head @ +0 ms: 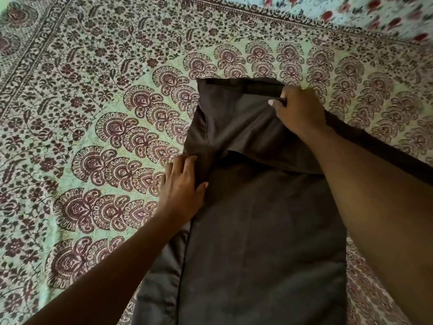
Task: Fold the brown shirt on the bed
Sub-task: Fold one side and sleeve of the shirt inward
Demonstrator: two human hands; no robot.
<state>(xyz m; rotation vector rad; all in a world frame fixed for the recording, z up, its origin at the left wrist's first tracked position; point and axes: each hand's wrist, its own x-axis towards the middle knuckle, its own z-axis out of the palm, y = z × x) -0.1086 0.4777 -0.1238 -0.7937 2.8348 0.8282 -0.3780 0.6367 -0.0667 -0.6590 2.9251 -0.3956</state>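
The brown shirt (257, 231) lies lengthwise on the bed, running from the bottom of the view up to the middle. Its far part is folded over, with a sleeve or edge stretching off to the right under my right forearm. My right hand (300, 111) grips the folded cloth near the shirt's far end, thumb on top and fingers curled under the edge. My left hand (182, 184) lies flat with spread fingers on the shirt's left edge, partly on the bedspread.
The bed is covered by a green bedspread (93, 102) with dark red paisley and floral print. A light blue cloth (375, 12) with red flowers lies at the far right corner.
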